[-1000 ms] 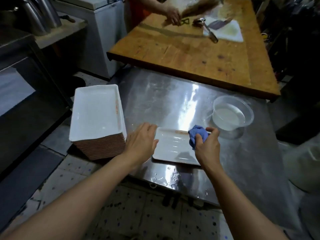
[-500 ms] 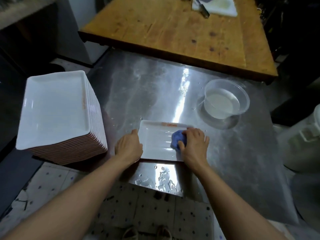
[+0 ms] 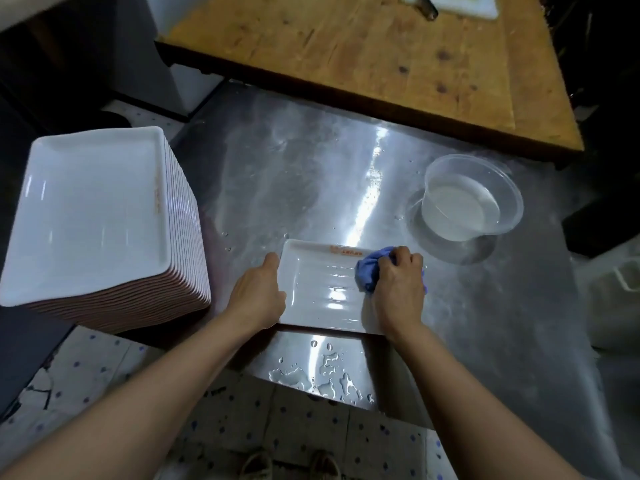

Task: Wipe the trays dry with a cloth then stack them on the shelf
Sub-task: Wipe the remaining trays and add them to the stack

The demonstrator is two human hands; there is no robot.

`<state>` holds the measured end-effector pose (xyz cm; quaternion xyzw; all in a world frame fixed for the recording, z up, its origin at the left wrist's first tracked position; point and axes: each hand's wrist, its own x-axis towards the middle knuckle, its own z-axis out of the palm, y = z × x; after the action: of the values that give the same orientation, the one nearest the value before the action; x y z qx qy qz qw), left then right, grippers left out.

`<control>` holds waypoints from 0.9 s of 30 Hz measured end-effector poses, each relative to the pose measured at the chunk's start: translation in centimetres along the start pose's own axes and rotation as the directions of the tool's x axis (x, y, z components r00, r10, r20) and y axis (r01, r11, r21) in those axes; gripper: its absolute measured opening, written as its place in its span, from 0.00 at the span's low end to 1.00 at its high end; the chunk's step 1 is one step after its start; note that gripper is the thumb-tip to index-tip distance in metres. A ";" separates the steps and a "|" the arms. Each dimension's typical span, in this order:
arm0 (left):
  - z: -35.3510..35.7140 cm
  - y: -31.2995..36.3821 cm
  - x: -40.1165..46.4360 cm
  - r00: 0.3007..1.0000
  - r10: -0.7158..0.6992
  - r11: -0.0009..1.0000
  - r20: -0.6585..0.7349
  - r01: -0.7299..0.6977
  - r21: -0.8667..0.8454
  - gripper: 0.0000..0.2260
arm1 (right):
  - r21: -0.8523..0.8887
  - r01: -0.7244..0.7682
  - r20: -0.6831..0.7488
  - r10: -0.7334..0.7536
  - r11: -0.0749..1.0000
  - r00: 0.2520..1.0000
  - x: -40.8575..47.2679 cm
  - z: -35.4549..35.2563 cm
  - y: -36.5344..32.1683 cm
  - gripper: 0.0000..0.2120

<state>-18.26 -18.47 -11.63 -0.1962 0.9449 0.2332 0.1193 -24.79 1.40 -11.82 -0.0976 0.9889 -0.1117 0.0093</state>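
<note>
Head view. My right hand [image 3: 398,289] is clenched around the blue cloth [image 3: 372,270], bunched into a wad and pressed onto the right end of the white tray [image 3: 318,289]. Half a second back the cloth sat nearer the tray's middle; a second back it was up at the far rim. So the wad has swept across and returned right, a wiping stroke in progress, not finished.

My left hand [image 3: 258,296] lies over the tray's left edge, fingers curled down on the rim, pinning it, same hold as before. The tray lies flat on the steel table [image 3: 294,174], near the front edge, and has barely shifted.

Glints in the tray bed suggest wet streaks remain; droplets on the table just in front. Tall stack of trays [image 3: 93,216] stands to the left. Clear tub of water [image 3: 472,202] is well right. No shelf in view.

Judgement: drying continues; stacking not yet due.
</note>
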 end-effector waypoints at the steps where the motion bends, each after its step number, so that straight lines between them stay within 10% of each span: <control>1: 0.0 0.0 0.0 1.000 0.004 1.000 -0.010 -0.004 -0.002 0.13 | 0.095 -0.004 -0.030 0.006 0.995 1.000 -0.3 0.5 -0.5 0.13; 5: 0.2 -0.1 -0.2 0.999 0.023 1.000 -0.040 -0.024 -0.019 0.13 | 0.418 -0.010 -0.080 0.048 0.908 0.996 -1.0 1.7 -3.0 0.13; 14: 0.6 -0.2 -0.6 0.994 0.062 0.997 -0.092 -0.065 -0.033 0.16 | 0.356 0.312 0.036 -0.347 0.881 0.937 -0.9 2.4 -8.1 0.20; 27: -1.3 -1.1 -0.5 0.984 0.132 0.935 0.122 -0.083 -0.345 0.12 | 0.330 0.452 0.229 -0.535 0.829 0.813 -1.9 0.5 -6.7 0.23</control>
<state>-17.53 -19.87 -10.77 -0.1445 0.8889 0.4120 0.1384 -21.58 -4.76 -10.85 -0.3671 0.8910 -0.2223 0.1484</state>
